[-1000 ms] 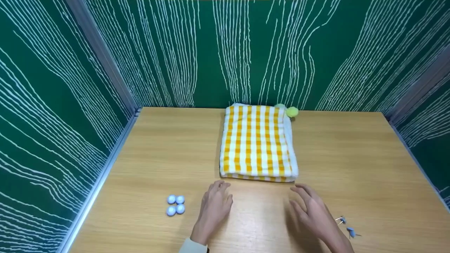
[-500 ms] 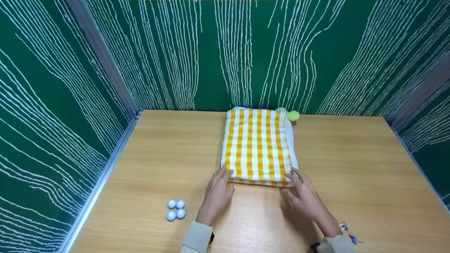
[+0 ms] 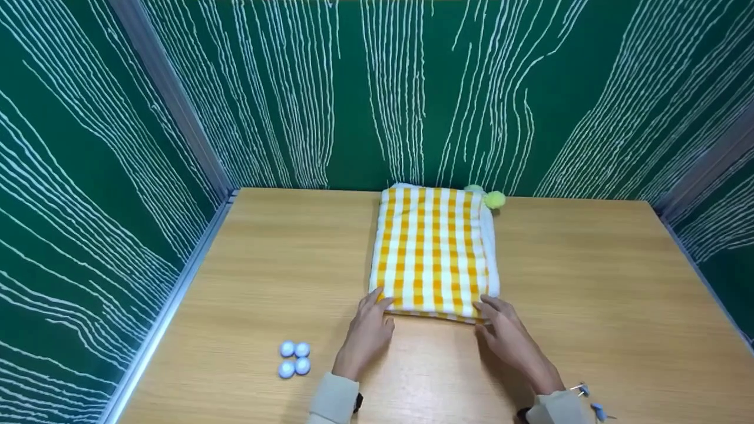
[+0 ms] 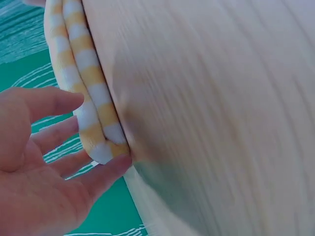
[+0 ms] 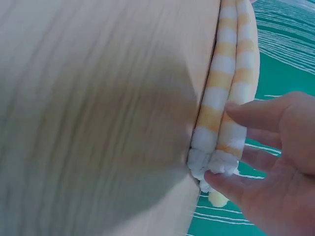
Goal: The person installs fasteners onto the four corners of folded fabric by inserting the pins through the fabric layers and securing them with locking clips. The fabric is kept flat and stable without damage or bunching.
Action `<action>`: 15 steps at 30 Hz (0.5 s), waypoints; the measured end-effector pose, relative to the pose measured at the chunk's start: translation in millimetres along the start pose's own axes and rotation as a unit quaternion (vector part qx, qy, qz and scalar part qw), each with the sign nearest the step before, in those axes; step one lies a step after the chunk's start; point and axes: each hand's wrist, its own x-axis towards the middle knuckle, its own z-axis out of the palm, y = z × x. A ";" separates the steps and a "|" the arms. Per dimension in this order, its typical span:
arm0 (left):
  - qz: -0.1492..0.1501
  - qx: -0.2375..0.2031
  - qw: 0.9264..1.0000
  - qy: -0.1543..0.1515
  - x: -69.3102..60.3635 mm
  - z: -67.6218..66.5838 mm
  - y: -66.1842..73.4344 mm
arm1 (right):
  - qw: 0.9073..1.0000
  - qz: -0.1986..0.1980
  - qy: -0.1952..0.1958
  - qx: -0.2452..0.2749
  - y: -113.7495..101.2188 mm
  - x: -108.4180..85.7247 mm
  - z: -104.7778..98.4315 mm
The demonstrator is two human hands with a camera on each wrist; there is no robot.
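A thick folded blanket (image 3: 433,253) in yellow-and-white check lies at the back middle of the wooden table, its near fold facing me. Pale green pompoms (image 3: 495,200) stick out at its far right corner. My left hand (image 3: 366,335) touches the near left corner with spread, relaxed fingers. At the near right corner my right hand (image 3: 512,341) touches the blanket in much the same way. In the left wrist view, spread fingers (image 4: 106,174) lie around the layered edge. The right wrist view shows the thumb and fingers (image 5: 229,184) loosely about the white fleecy corner.
Several small pale bluish-white balls (image 3: 294,359) sit close together left of my left hand. Small blue pieces with thin metal pins (image 3: 598,411) lie beside my right sleeve. Green walls (image 3: 377,88) with white wavy lines enclose the wooden table (image 3: 283,253).
Both hands have come forward from just in front of the blanket to its near corners. The whole scene has shifted slightly downward in the head view.
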 end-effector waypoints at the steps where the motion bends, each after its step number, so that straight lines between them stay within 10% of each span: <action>1: -0.006 -0.007 1.000 -0.003 -0.7 0.0 0.2 | 1.000 -0.003 0.003 -0.003 -0.2 -0.5 0.7; 15: -0.038 -0.003 0.999 -0.007 -7.4 0.2 3.2 | 0.999 0.037 -0.033 -0.013 -9.9 -9.9 -2.1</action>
